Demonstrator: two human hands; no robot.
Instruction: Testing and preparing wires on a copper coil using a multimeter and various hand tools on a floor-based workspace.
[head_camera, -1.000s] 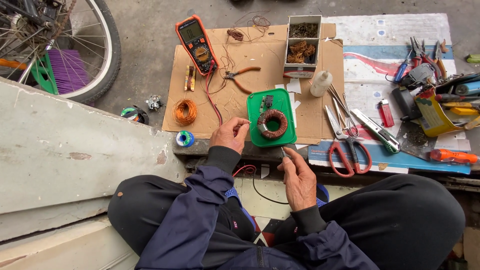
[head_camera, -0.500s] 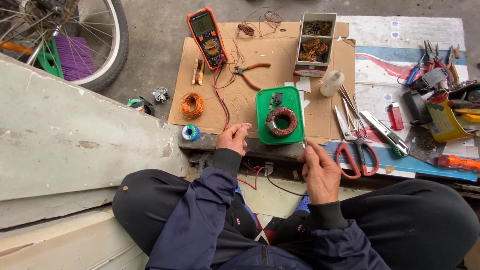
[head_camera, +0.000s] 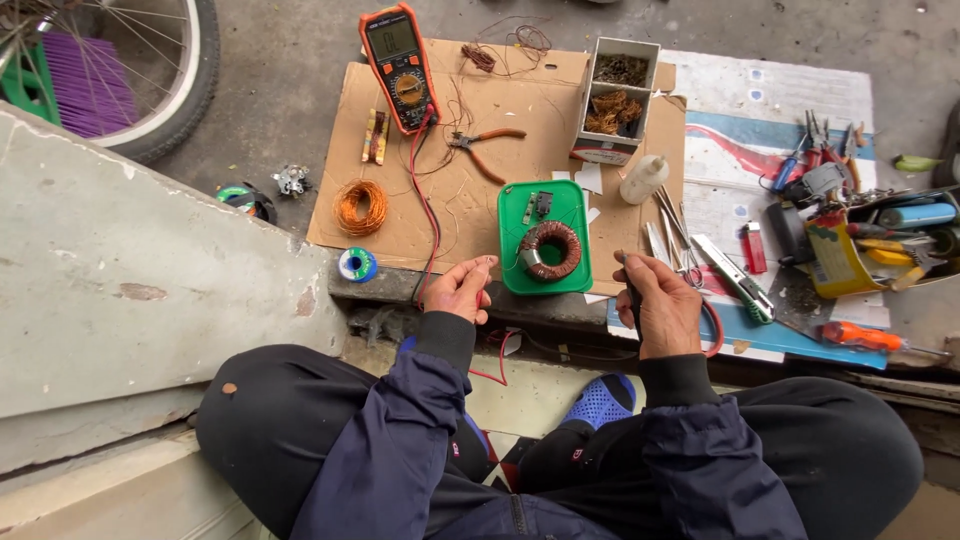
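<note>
My left hand (head_camera: 462, 288) pinches thin wire; my right hand (head_camera: 655, 305) grips a dark probe. The coil (head_camera: 549, 250) sits mid-frame in the green tray (head_camera: 515, 275). Tugging could snap the wire.

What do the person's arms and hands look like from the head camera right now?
Both arms wear dark navy jacket sleeves, puffy and creased, ending in black ribbed cuffs at the wrists. The left hand and right hand are bare, with no gloves. No watch or rings show. Black trousers cover the folded legs below.
</note>
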